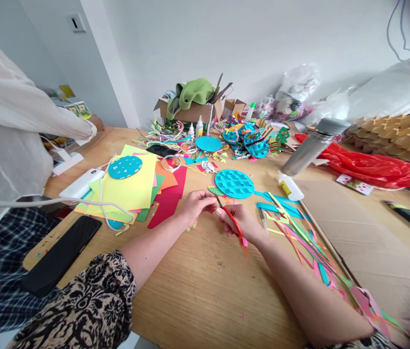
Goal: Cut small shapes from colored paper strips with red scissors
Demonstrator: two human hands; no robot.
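My right hand point(239, 220) is closed round a pair of red-handled scissors point(234, 222), whose dark blades point away toward my left fingertips. My left hand point(198, 204) is pinched shut at the blade end; whatever lies between its fingers is too small to make out. Just beyond the fingers shows a small green patterned paper piece point(212, 190); whether it is held or lying down I cannot tell. A blue woven paper disc point(234, 183) lies right behind both hands. Tiny paper scraps point(193, 226) are scattered on the wooden table point(190, 281) below.
Coloured paper sheets point(132, 186) and a black phone point(62, 254) lie left. Paper strips point(299, 223), a glue bottle point(291, 186), a steel flask point(310, 148) and cardboard point(368, 232) lie right. A cluttered box point(186, 112) stands behind. A person's white sleeve point(52, 114) reaches in left.
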